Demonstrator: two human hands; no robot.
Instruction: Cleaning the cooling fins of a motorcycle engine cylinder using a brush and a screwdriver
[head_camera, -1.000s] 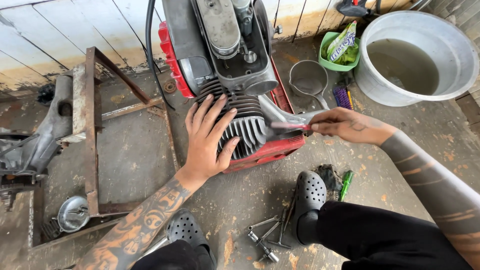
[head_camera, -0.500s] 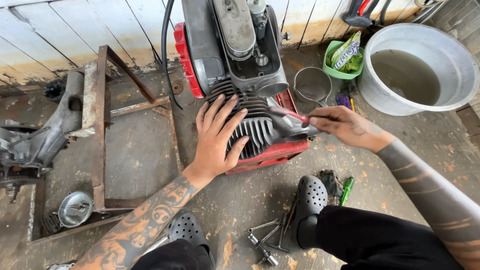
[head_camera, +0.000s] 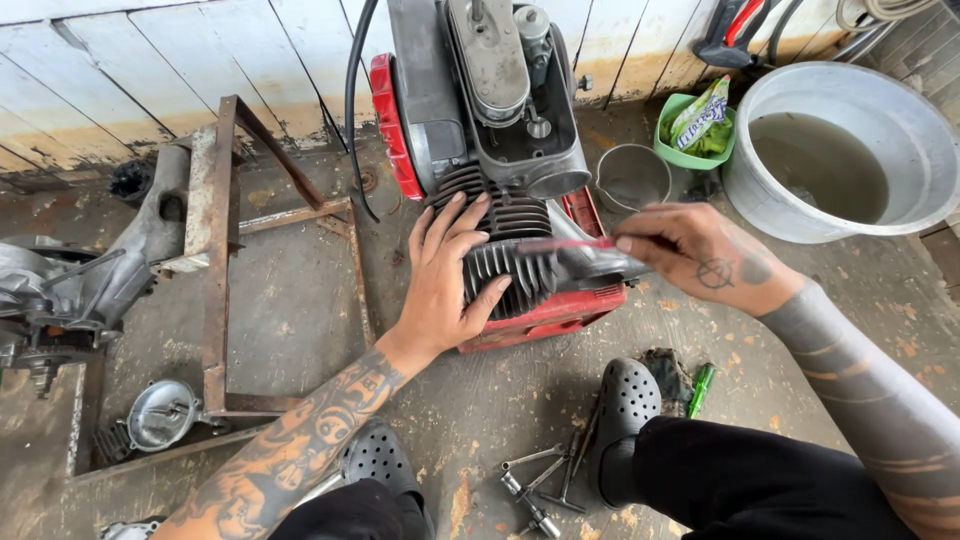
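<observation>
A small engine (head_camera: 480, 120) with a red housing and grey cooling fins lies on the concrete floor against a white plank wall. My left hand (head_camera: 445, 275) rests flat with spread fingers on the finned cylinder (head_camera: 520, 270). My right hand (head_camera: 705, 255) pinches a thin red-handled tool (head_camera: 565, 243), blurred, whose far end lies across the fins. Which kind of tool it is I cannot tell.
A large grey basin of murky water (head_camera: 835, 150) stands at the right, with a green bowl (head_camera: 695, 130) and a small metal cup (head_camera: 632, 175) beside it. A rusty metal frame (head_camera: 215, 260) and engine parts (head_camera: 60, 290) lie left. Loose wrenches (head_camera: 545, 480) lie between my black clogs.
My right hand has shifted a little along the fins with the red tool. The view has drifted right and down. My left hand stays flat on the cylinder.
</observation>
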